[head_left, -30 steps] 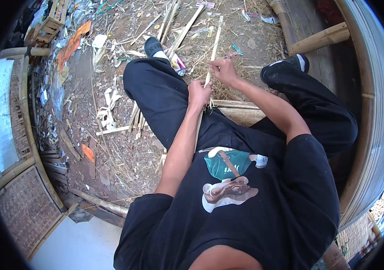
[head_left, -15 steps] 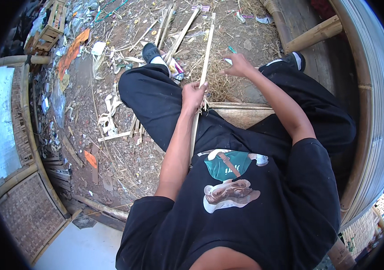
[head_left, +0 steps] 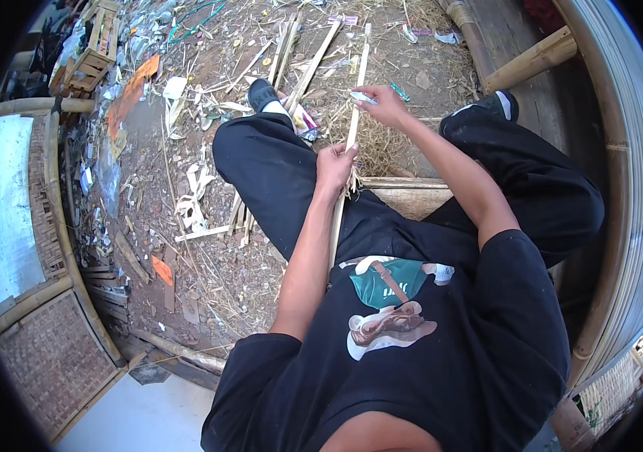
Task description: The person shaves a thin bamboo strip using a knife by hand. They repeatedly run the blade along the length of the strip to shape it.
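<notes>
A long, pale bamboo strip point(head_left: 362, 68) runs from beside my waist, over my left thigh and out above the ground. My left hand point(head_left: 334, 167) is closed round it near my lap, thumb along its upper side. Thin shavings hang from the strip below that hand. Farther out, my right hand point(head_left: 387, 107) is closed on a small knife point(head_left: 364, 98); its short, bright blade lies across the strip, and the handle is hidden in my fingers. Whether the edge cuts into the strip cannot be told.
Several more bamboo strips point(head_left: 312, 66) lie on the littered ground ahead. Between my legs are a wooden board point(head_left: 412, 197) and a heap of shavings point(head_left: 381, 154). A bamboo frame point(head_left: 613, 218) curves along the right, and a wooden crate point(head_left: 99, 45) stands far left.
My right hand has moved left with the knife, from beside the bamboo strip onto it. My left hand keeps its grip on the strip. The whole view has shifted slightly.
</notes>
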`<state>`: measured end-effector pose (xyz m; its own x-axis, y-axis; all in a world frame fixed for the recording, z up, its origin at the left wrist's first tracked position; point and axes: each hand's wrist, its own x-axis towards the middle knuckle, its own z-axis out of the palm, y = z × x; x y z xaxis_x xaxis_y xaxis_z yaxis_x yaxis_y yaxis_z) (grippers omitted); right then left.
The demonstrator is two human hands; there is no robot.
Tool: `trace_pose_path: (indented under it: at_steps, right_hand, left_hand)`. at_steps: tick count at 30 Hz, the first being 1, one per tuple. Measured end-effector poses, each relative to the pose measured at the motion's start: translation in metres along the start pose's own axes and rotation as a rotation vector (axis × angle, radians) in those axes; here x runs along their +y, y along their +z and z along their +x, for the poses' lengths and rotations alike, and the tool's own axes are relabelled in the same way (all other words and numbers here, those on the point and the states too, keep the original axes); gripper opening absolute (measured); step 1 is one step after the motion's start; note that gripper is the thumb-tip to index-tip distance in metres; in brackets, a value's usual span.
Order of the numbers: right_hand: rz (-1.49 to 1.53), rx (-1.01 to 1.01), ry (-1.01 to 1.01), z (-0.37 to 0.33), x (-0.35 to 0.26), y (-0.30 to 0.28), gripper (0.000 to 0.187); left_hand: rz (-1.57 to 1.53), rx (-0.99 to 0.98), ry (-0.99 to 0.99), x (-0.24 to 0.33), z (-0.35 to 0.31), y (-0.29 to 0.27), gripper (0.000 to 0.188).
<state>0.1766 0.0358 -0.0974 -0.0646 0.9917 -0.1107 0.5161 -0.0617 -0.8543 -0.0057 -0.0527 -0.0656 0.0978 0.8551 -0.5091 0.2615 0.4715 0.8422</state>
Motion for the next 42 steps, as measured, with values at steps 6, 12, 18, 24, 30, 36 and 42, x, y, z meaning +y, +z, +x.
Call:
trace_pose_path:
  at_steps: [6, 12, 18, 24, 30, 36, 42]
  right_hand:
    - [-0.2, 0.059, 0.159, 0.008, -0.006, -0.024, 0.048]
    - [-0.572, -0.163, 0.445, 0.011, 0.0, -0.047, 0.048]
    - [-0.669, -0.178, 0.099, 0.012, 0.041, -0.045, 0.035]
    - [-0.146, -0.204, 0.245, 0.025, 0.023, -0.036, 0.036]
    - [0.206, -0.203, 0.155, 0.014, -0.001, -0.015, 0.027]
    - [-0.067, -0.014, 0.014, 0.011, 0.015, -0.003, 0.028]
    - [-0.074, 0.053, -0.101, -0.001, 0.01, 0.007, 0.025]
  left_hand:
    - [0.017, 0.009, -0.035, 0.004, -0.001, 0.0, 0.022]
    - [0.039, 0.026, -0.048, 0.002, -0.001, -0.001, 0.024]
    - [0.03, 0.014, -0.054, 0.0, 0.002, 0.0, 0.025]
    - [0.042, 0.008, -0.047, -0.005, 0.004, 0.0, 0.024]
    - [0.055, 0.013, -0.046, -0.002, 0.003, 0.002, 0.022]
    - [0.096, 0.014, -0.024, 0.006, -0.002, 0.004, 0.023]
    - [0.088, 0.02, -0.014, 0.009, -0.006, 0.0, 0.025]
